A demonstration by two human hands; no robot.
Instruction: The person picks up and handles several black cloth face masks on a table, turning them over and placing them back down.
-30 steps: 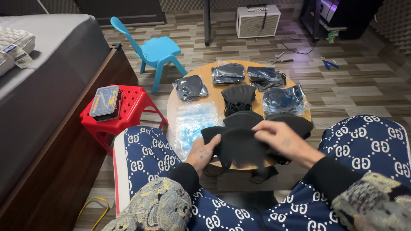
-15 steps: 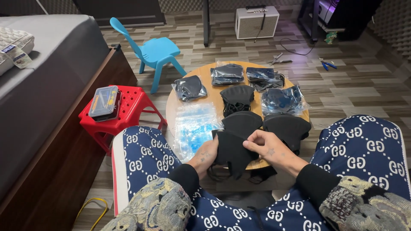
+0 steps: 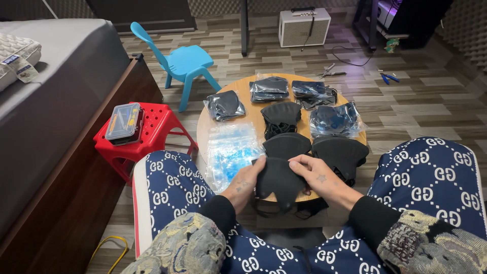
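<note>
We see a grey bed (image 3: pixel 45 101) along the left, with its dark wooden frame (image 3: pixel 76 193) running down toward us. Before our knees stands a round wooden table (image 3: pixel 243 114), and beyond it a small blue chair (image 3: pixel 185 61). Left of the table sits a red plastic stool (image 3: pixel 147 134) bearing a flat clear-lidded case (image 3: pixel 123 122).

On the table lie 4 bagged packs of black masks (image 3: pixel 269 89) toward the far side, a stack of clear zip bags (image 3: pixel 231 149) at the near left, and 3 loose black masks (image 3: pixel 340 152) in the middle and right.

At the table's near edge, we hold 1 black face mask (image 3: pixel 278 178) between both hands. Our left hand (image 3: pixel 244 181) grips its left edge, fingers curled over the fabric. Our right hand (image 3: pixel 320 178) pinches the mask's upper right edge with thumb and fingertips. The mask's ear loops (image 3: pixel 269 208) hang below it.
</note>
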